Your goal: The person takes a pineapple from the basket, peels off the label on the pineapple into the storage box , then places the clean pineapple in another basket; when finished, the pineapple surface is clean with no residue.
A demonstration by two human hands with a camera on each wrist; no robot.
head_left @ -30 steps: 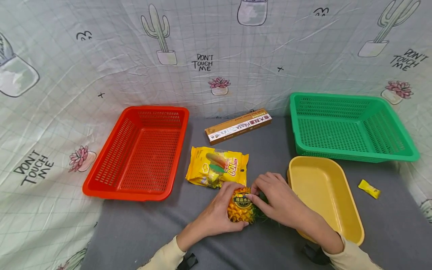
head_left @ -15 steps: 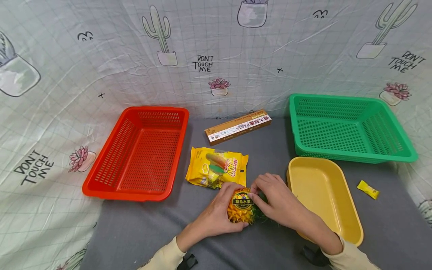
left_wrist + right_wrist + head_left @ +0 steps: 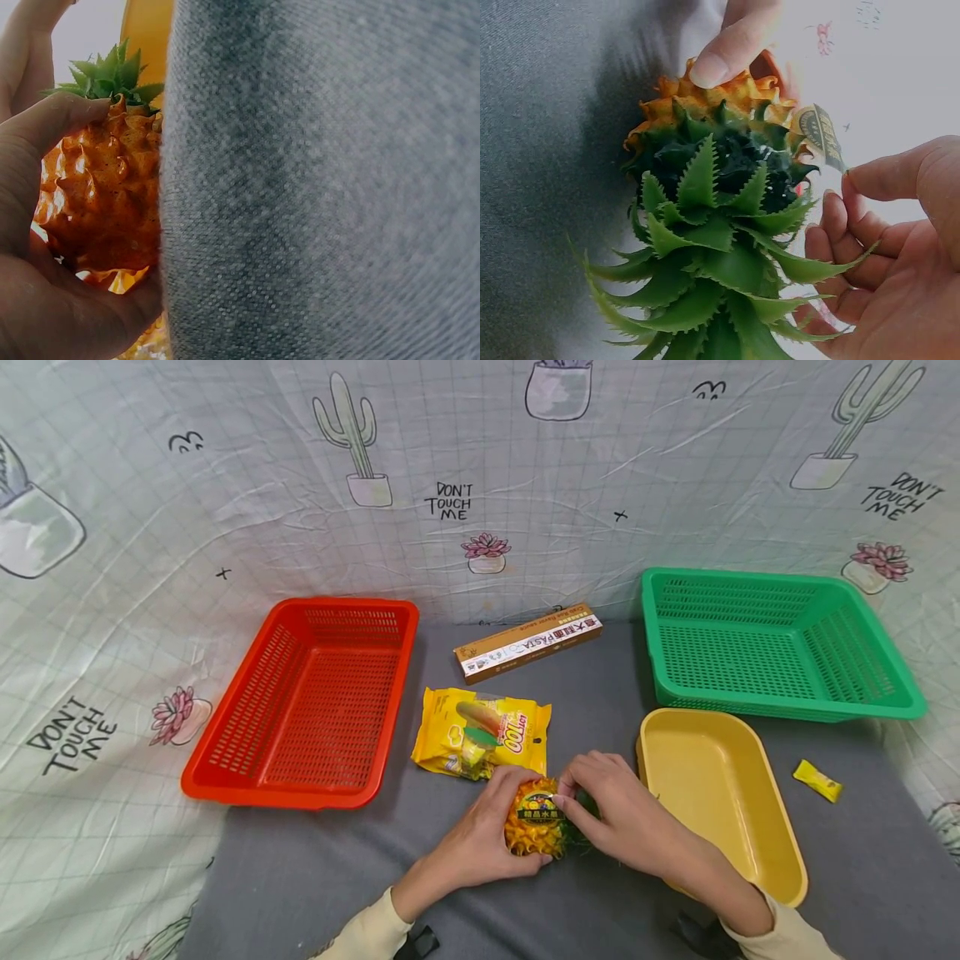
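Backdrop cloth [image 3: 551, 485] printed "DON'T TOUCH ME" behind grey table [image 3: 337, 877]; box [image 3: 528, 645] marked "PASTA" near rear edge. Nearer the front edge, pineapple [image 3: 534, 839] on its side: left hand [image 3: 486, 833] curled round it, right hand [image 3: 618, 810], fingertips [image 3: 868, 181] together, pinching partly lifted label [image 3: 537, 807] lettered 精品水果.

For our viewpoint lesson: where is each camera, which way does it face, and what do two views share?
Head: worn on the head, looking forward and down at the pineapple; left hand, right hand, sleeves show.
Left wrist: on that wrist, facing the pineapple's side; the left hand grips it.
Right wrist: on that wrist, facing the leaves; both hands show.
Both wrist views share the pineapple and leaves.
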